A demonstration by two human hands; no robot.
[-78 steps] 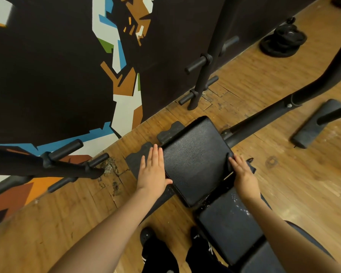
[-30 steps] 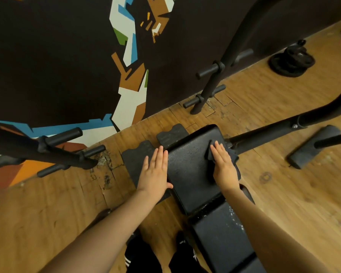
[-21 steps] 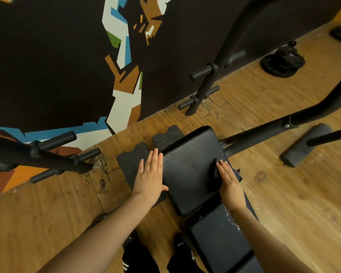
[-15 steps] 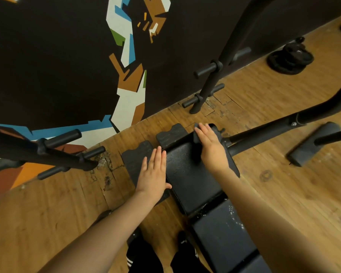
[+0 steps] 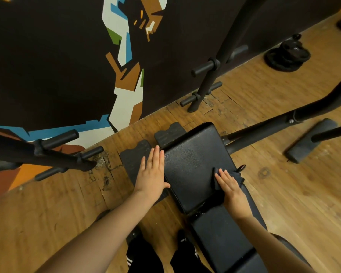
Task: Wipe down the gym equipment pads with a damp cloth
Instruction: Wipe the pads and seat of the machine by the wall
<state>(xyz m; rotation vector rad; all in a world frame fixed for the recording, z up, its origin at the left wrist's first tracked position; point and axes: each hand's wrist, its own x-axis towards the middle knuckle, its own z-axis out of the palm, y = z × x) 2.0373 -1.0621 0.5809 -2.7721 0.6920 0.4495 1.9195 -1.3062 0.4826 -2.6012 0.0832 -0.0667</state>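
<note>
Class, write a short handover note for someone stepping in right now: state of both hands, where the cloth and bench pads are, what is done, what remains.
Left hand: flat, fingers straight, resting on the left edge of the far bench pad, steadying it.
Right hand: fingers straight, pressing the dark cloth onto that pad's near right corner.
Near pad lies toward the person, past the gap.
Done: wiping of the far pad is under way; how much is covered cannot be told.
Left: finish the far pad, then the near pad.
</note>
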